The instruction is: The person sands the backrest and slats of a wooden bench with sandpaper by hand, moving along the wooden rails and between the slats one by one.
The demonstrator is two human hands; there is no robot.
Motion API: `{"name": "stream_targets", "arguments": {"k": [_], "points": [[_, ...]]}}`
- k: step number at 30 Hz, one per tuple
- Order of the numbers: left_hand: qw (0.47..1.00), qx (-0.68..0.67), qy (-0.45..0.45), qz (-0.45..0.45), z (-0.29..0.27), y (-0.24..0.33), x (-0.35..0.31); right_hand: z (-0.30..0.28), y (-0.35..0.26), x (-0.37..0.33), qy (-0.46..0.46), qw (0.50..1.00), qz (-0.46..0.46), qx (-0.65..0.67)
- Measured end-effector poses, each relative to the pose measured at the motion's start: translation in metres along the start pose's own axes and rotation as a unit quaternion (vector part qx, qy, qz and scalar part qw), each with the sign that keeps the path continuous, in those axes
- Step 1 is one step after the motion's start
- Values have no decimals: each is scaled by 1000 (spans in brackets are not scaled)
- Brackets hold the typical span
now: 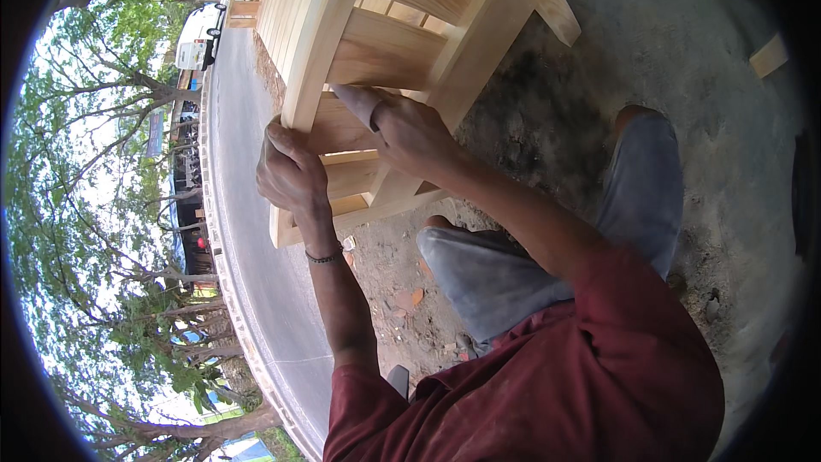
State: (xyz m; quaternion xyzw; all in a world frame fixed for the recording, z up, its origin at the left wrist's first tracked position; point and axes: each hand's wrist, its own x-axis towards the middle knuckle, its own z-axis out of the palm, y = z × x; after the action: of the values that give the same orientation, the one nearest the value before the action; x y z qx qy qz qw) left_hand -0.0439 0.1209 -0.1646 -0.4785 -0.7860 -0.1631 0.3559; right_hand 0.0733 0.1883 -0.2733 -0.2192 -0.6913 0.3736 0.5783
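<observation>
Red sleeves nearest | left hand (289, 173) grips wooden chair (402, 51) edge | right hand (410, 133) presses sandpaper (359, 103) on chair

The pale unfinished wooden chair frame (402, 51) stands on the grey dusty concrete floor (684, 51), ahead of the person's bent knees. The left hand (291, 173) lies on its curved front rail, the right hand (409, 130) just right, against a crosspiece. The grey asphalt road (256, 274) runs left.
</observation>
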Motion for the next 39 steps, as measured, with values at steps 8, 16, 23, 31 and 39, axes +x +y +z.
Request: {"name": "stream_targets", "arguments": {"k": [8,16,23,31,39], "points": [[1000,14,-12,-11,-1,5,2,-4,-2,-9,-109,967,79,-218],[975,-63,168,134,-9,-5,-10,-115,-28,-147,-299,898,293,-138],[684,-679,-219,-151,-2,14,-171,-171,-33,-132,-249,904,345,51],[343,-843,-324,-257,-14,44,-220,-116,-47,-82,-431,857,278,48],[862,-467,-121,-154,-37,-18,-184,-72,-82,-75,-303,938,168,-5]]}}
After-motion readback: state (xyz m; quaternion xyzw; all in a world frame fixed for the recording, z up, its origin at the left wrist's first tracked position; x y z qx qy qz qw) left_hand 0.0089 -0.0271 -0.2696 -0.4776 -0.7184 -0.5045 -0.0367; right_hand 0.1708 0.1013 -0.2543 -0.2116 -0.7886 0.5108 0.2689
